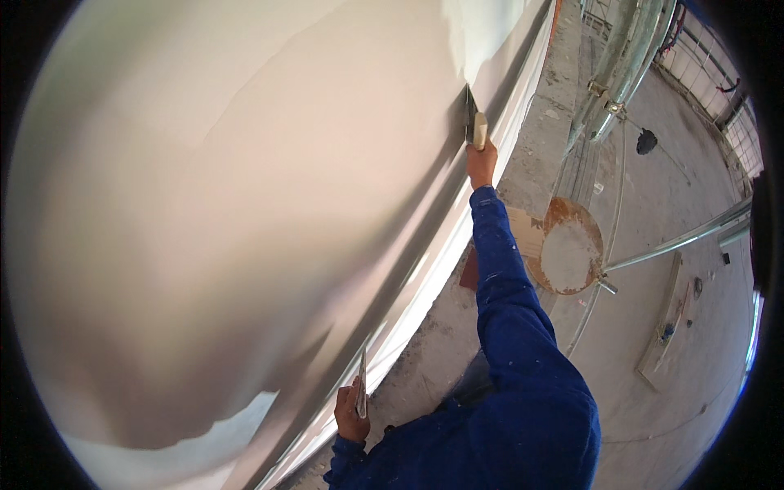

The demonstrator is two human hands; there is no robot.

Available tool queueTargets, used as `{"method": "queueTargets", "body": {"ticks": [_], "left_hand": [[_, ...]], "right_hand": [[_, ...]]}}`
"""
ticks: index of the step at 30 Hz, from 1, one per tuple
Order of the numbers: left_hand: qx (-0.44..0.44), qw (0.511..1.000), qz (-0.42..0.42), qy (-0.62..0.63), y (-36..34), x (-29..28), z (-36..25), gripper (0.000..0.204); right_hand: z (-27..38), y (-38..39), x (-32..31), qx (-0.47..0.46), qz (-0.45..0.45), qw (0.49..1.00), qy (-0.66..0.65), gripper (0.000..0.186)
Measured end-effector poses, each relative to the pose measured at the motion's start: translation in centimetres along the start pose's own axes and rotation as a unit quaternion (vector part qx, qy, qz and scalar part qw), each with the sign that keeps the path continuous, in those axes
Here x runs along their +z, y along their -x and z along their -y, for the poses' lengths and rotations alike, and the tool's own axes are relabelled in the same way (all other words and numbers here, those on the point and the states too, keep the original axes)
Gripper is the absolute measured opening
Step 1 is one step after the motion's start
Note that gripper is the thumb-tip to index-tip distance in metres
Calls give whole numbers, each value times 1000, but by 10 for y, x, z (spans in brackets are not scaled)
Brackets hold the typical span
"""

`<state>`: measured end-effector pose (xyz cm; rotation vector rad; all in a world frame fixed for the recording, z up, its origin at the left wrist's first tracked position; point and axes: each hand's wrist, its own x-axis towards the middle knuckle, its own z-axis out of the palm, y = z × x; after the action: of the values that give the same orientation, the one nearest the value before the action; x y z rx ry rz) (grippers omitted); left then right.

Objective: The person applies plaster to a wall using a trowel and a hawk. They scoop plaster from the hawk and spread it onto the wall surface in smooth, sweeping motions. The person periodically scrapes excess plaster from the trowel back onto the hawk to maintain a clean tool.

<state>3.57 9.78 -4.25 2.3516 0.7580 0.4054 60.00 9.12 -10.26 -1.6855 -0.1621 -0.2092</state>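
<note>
We held the trowel [474, 126] in our right hand [482, 161], grip closed on its handle, blade against the wall [245, 204], and a second blade [361, 384] clasped in our left hand [349, 415]; both seemed light, stiff, best gripped by handles.

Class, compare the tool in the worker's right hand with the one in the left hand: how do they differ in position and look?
The right-hand scraper is held far out at arm's reach, blade against the white wall; the left-hand blade stays close to the body. The scraper shows a pale handle; the blade's handle is hidden in the fist. Both are flat blades held near the wall.
</note>
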Motion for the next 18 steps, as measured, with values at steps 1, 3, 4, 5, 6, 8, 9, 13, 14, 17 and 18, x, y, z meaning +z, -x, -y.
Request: {"method": "queueTargets", "body": {"ticks": [1, 3, 4, 5, 6, 8, 9, 13, 14, 17, 18], "left_hand": [[-1, 1000, -4, 2, 1, 1, 2, 39], [-2, 1000, -10, 7, 2, 2, 3, 38], [-10, 1000, -9, 25, 1, 2, 3, 38], [-17, 999, -8, 43, 0, 2, 2, 37], [-26, 998, -6, 63, 0, 2, 1, 37], [-23, 997, 7, 71, 1, 8, 9, 40], [-24, 997, 10, 72, 2, 11, 12, 41], [-12, 997, 17, 76, -13, 8, -14, 42], [-16, 997, 18, 78, -13, 9, -14, 42], [-23, 996, 5, 80, -10, 9, -14, 38], [-18, 996, -9, 82, -9, 9, -18, 35]], "right_hand": [[1, 2, 4, -34, -12, 999, 2, 45], [4, 9, 12, -101, -39, 994, 7, 42], [6, 14, 13, -142, -51, 988, 29, 49], [6, 24, 16, -109, -44, 993, -8, 49], [6, 37, 20, -107, -50, 993, 6, 49], [21, 74, 23, -94, -34, 995, 0, 54], [35, 98, 19, -82, -8, 996, -24, 60], [23, 120, -20, -41, 64, 995, -61, 52], [18, 107, -26, -3, 51, 998, -36, 50], [34, 65, -28, -11, -6, 1000, -9, 46], [28, 50, -24, -21, -17, 1000, -1, 46]]}}
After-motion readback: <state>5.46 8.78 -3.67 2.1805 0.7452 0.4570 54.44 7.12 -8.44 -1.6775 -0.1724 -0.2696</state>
